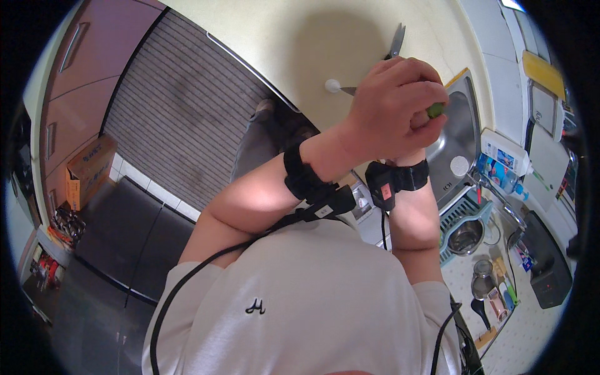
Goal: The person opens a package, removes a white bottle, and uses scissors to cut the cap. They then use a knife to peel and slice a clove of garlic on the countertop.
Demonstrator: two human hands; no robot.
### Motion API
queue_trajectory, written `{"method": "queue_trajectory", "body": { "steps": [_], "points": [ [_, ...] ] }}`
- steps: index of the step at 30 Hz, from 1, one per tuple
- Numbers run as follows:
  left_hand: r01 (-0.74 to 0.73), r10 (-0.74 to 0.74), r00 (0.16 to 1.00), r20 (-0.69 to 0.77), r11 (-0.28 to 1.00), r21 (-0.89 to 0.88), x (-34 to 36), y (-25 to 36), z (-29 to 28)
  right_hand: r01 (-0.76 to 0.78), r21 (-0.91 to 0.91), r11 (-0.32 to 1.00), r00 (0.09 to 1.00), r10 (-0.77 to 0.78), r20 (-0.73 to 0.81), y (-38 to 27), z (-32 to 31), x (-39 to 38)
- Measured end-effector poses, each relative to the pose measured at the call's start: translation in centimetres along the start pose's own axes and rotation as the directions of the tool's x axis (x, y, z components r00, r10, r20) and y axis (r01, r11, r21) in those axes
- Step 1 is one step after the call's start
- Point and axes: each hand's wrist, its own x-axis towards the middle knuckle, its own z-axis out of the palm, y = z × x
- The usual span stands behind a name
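Observation:
My left hand is raised over the counter, its fingers curled closed. A small rounded green thing shows between those fingers; its kind is too hidden to tell. Behind and below the left hand, my right hand is almost wholly covered, so its fingers do not show; only its strapped wrist comes into sight. On the counter beyond the hands lie metal blades, one pointing away and one pointing left, partly covered by my left hand. A small white round piece touches the left blade's tip.
A steel sink lies right of my hands. Beside it stand bottles and a blue dish rack with a metal pot. The pale counter reaches left to its edge, above a striped mat.

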Motion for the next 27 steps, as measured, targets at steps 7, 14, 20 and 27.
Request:
{"method": "queue_trajectory", "body": {
  "steps": [7, 14, 20, 27],
  "points": [
    [-0.006, 0.009, 0.999, -0.048, 0.999, 0.053, -0.3, 0.1, -0.6, 0.001, -0.001, 1.0, 1.0, -0.001, 0.008, 0.1, 0.1, 0.0],
    [-0.006, 0.006, 1.0, 0.013, 1.0, -0.006, -0.1, -0.1, -0.2, -0.003, -0.008, 1.0, 1.0, 0.003, 0.018, 0.0, 0.3, -0.2],
    [0.094, -0.089, 0.985, 0.147, 0.995, -0.028, -0.7, -0.8, 0.6, -0.007, -0.014, 1.0, 1.0, 0.008, 0.024, 0.0, 0.4, -0.6],
    [0.008, -0.001, 0.995, 0.098, 0.998, -0.068, -1.8, -0.6, -1.3, -0.01, -0.025, 1.0, 0.998, 0.011, 0.065, 0.2, 1.0, -1.7]
  ]
}}
